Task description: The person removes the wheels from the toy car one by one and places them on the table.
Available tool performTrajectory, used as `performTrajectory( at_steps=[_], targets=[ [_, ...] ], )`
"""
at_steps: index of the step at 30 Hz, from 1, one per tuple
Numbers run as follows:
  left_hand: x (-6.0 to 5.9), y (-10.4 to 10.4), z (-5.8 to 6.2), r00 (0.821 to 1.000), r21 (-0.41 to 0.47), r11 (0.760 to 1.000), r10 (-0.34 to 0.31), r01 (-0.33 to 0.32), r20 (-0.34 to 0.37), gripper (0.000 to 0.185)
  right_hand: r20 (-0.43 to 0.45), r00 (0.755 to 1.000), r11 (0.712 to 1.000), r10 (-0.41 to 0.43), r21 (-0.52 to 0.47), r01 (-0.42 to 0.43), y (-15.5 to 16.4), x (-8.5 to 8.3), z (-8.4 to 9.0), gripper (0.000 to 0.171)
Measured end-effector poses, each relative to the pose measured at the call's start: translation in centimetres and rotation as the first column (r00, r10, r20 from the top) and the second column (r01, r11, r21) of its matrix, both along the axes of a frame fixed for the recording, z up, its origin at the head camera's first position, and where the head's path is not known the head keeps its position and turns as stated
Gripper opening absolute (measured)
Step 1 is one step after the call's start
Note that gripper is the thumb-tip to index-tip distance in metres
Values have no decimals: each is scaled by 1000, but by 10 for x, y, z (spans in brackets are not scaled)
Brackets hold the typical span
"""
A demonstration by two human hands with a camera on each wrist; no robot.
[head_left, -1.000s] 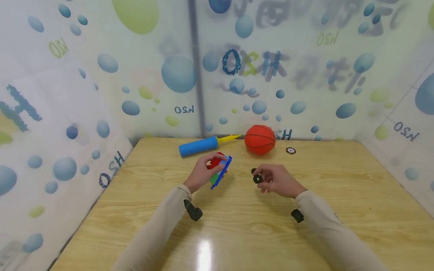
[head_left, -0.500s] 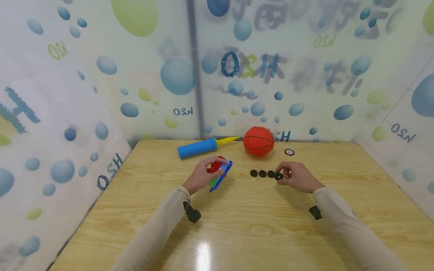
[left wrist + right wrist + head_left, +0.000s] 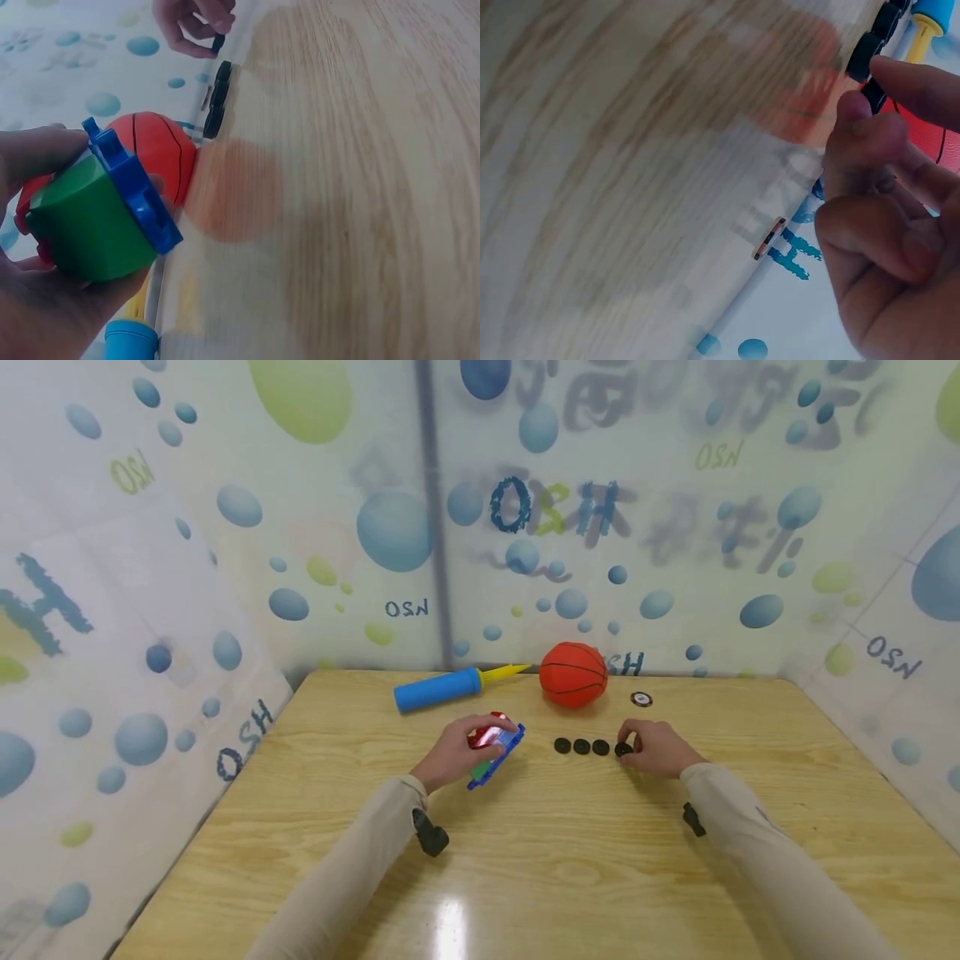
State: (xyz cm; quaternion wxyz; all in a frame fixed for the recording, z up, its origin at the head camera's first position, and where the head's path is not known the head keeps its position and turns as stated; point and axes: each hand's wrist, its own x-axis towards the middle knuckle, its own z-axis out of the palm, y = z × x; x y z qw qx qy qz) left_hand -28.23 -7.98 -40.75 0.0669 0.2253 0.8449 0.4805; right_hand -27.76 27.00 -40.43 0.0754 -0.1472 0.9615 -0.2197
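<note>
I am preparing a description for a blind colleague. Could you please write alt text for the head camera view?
A person's left hand holds a red, green and blue toy block piece above a wooden table, while the right hand pinches the last of four small black wheels set in a row. Behind them lie a blue air pump, an orange ball and a small round disc.

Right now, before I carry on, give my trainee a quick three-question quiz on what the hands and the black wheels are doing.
1. True or false: the left hand grips the toy car body.
2. How many black wheels lie in the row on the table, counting the one under the right hand?
3. What stands nearest behind the row? A) blue pump B) orange ball C) small disc

Key: 1 true; 2 four; 3 B.
</note>
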Motion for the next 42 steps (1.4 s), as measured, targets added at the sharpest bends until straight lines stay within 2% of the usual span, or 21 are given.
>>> performTrajectory(
  at_steps=[6, 14, 20, 24, 27, 30, 34, 37, 42],
  targets=[
    [2, 2, 2, 999, -31, 999, -34, 34, -12, 30, 17, 1000, 998, -24, 51, 23, -4, -6, -1, 23],
    [3, 5, 5, 989, -67, 988, -144, 141, -45, 27, 56, 995, 996, -79, 45, 77, -5, -11, -5, 25],
    [2, 5, 6, 979, -108, 977, -191, 184, -65, 39, 64, 994, 996, -83, 21, 82, -3, -11, -5, 28],
    [3, 5, 7, 976, -113, 973, -210, 203, -63, 50, 80, 993, 996, -92, 24, 90, -3, -10, -4, 36],
    [4, 5, 7, 972, -104, 970, -227, 220, -64, 58, 42, 995, 996, -87, 20, 86, -3, -9, -1, 40],
    [5, 7, 8, 974, -102, 971, -221, 215, -53, 66, -76, 992, 994, -102, -51, 98, -6, -6, 3, 35],
    [6, 11, 8, 987, -129, 979, -163, 161, -1, 75, -206, 969, 966, -136, -243, 84, -21, 4, 12, 23],
    [6, 13, 9, 991, -144, 981, -128, 130, 27, 79, -203, 974, 937, -96, -350, 20, -37, 12, 20, 21],
    [4, 17, 9, 991, -135, 983, -123, 127, 44, 79, -151, 987, 908, 55, -404, -113, -64, 21, 25, 32]
  ],
)
